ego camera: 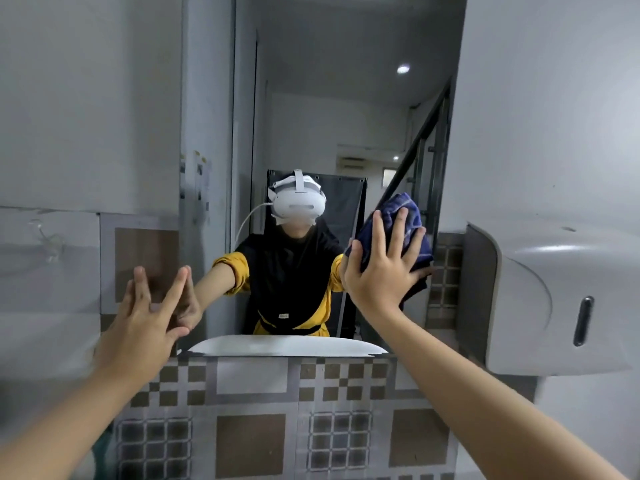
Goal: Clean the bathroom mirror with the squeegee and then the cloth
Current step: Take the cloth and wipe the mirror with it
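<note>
The bathroom mirror (311, 116) hangs on the wall straight ahead and reflects a person in a white headset. My right hand (381, 268) presses a dark blue cloth (408, 209) flat against the mirror's lower right part, fingers spread over the cloth. My left hand (149, 313) rests with spread fingers at the mirror's lower left edge, its fingertips touching the glass and holding nothing. No squeegee is in view.
A white wall dispenser (540, 299) juts out just right of the mirror. Brown and grey patterned tiles (249, 445) cover the wall below. A clear hook (48, 237) sits on the left wall. The white basin rim (284, 346) shows reflected at the mirror's bottom.
</note>
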Demonstrator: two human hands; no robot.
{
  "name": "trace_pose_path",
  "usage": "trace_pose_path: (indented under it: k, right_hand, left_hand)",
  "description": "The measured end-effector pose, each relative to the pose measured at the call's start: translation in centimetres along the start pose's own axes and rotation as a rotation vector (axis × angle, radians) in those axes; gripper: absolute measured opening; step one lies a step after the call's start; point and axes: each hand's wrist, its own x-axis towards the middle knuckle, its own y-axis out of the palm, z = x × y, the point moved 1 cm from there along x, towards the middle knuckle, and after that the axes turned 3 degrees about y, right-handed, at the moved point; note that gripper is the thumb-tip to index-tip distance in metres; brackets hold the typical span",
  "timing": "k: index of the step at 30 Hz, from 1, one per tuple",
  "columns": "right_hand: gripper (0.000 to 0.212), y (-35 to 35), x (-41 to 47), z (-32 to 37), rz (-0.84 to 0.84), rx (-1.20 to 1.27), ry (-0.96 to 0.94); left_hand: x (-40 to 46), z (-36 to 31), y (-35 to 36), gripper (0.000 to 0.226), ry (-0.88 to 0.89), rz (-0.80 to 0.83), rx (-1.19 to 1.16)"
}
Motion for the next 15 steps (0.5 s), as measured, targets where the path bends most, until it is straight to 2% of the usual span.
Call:
trace_pose_path:
  k: [6,15]
  right_hand:
    - [0.054,1.9,-3.1,5.5,0.018,0.047,-0.042]
    - [0.052,3.5,-5.3,15.2,0.066,0.078,-0.28]
  left_hand:
    - [-0.2,-0.3,-0.1,0.1,-0.046,-0.03,-0.101]
    - [-0.7,0.9,0.2,0.108,0.032,-0.028,-0.159]
